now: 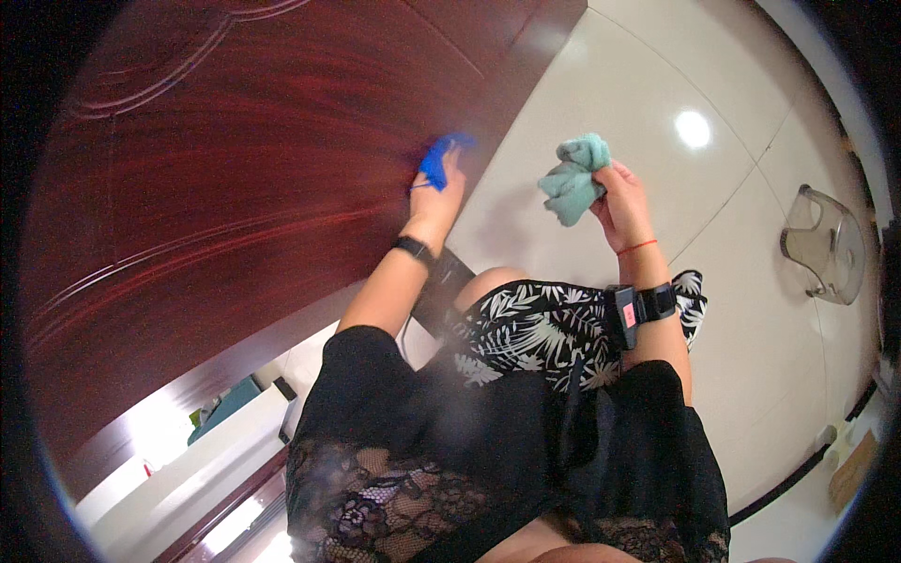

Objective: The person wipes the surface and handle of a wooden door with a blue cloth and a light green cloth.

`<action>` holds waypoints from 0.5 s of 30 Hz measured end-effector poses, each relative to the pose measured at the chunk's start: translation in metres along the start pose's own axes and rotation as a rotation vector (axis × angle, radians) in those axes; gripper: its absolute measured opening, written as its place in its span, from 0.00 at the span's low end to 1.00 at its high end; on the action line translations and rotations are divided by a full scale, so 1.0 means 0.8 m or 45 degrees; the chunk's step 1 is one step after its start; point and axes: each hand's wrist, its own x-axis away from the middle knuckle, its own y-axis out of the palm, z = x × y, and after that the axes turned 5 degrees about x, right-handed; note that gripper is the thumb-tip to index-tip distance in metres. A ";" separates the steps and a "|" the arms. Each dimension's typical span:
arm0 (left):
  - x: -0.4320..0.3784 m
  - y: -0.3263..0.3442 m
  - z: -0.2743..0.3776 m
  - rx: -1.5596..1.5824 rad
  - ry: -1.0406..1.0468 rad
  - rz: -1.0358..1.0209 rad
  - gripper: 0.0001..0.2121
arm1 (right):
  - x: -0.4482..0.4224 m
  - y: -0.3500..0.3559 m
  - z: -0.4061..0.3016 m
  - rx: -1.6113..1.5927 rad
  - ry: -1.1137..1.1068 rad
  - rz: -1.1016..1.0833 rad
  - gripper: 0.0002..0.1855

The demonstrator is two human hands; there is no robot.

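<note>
My left hand (440, 193) rests against the dark red wooden door panel (281, 141), close to its edge, with a blue cloth (438, 163) under its fingers; the cloth is a little blurred. To the right, over the pale floor tiles, my right hand (621, 193) pinches a crumpled light green cloth (576, 179) between thumb and fingers. That cloth hangs free of the panel.
A see-through plastic stool (834, 243) stands on the glossy tiled floor (739, 91) at the right. At the lower left, a white ledge (204, 450) and a teal object (229, 408) show beyond the panel. My knee is near the panel's lower edge.
</note>
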 end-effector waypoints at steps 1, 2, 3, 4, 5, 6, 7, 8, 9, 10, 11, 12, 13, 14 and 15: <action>0.008 -0.025 0.022 -0.430 0.140 0.084 0.16 | -0.006 -0.004 0.012 0.045 0.038 0.002 0.14; 0.016 -0.054 0.022 -0.956 0.300 0.132 0.16 | -0.005 -0.002 0.020 0.083 0.022 -0.106 0.15; 0.014 -0.062 0.077 -1.167 0.357 0.165 0.16 | -0.017 -0.015 0.022 0.108 0.005 -0.117 0.14; 0.023 -0.076 0.124 -1.378 0.364 0.191 0.17 | -0.032 -0.060 0.030 0.157 -0.015 -0.153 0.14; 0.043 -0.086 0.155 -1.391 0.300 0.320 0.19 | -0.043 -0.083 0.039 0.190 -0.023 -0.209 0.14; 0.049 -0.109 0.165 -1.465 0.313 0.471 0.21 | -0.044 -0.087 0.035 0.164 -0.027 -0.168 0.13; 0.059 -0.128 0.181 -1.724 0.273 0.648 0.20 | -0.048 -0.090 0.034 0.129 -0.033 -0.142 0.13; 0.069 -0.142 0.184 -1.741 0.224 0.762 0.20 | -0.053 -0.094 0.036 0.092 -0.041 -0.112 0.12; 0.082 -0.152 0.186 -1.769 0.159 0.875 0.20 | -0.056 -0.093 0.039 0.058 -0.040 -0.098 0.12; 0.089 -0.151 0.185 -1.744 0.081 0.797 0.21 | -0.057 -0.094 0.040 0.032 -0.037 -0.105 0.12; 0.095 -0.143 0.182 -1.713 0.010 0.720 0.22 | -0.057 -0.096 0.042 0.046 -0.039 -0.093 0.12; 0.102 -0.131 0.172 -1.686 -0.066 0.637 0.23 | -0.061 -0.100 0.050 0.061 -0.030 -0.086 0.12; 0.106 -0.116 0.153 -1.679 0.029 0.492 0.23 | -0.062 -0.098 0.054 0.084 -0.026 -0.089 0.12; 0.107 -0.093 0.131 -1.523 0.114 0.366 0.24 | -0.060 -0.096 0.055 0.079 -0.029 -0.114 0.12; 0.116 -0.071 0.110 -1.428 0.276 0.283 0.24 | -0.047 -0.085 0.052 0.077 -0.012 -0.154 0.11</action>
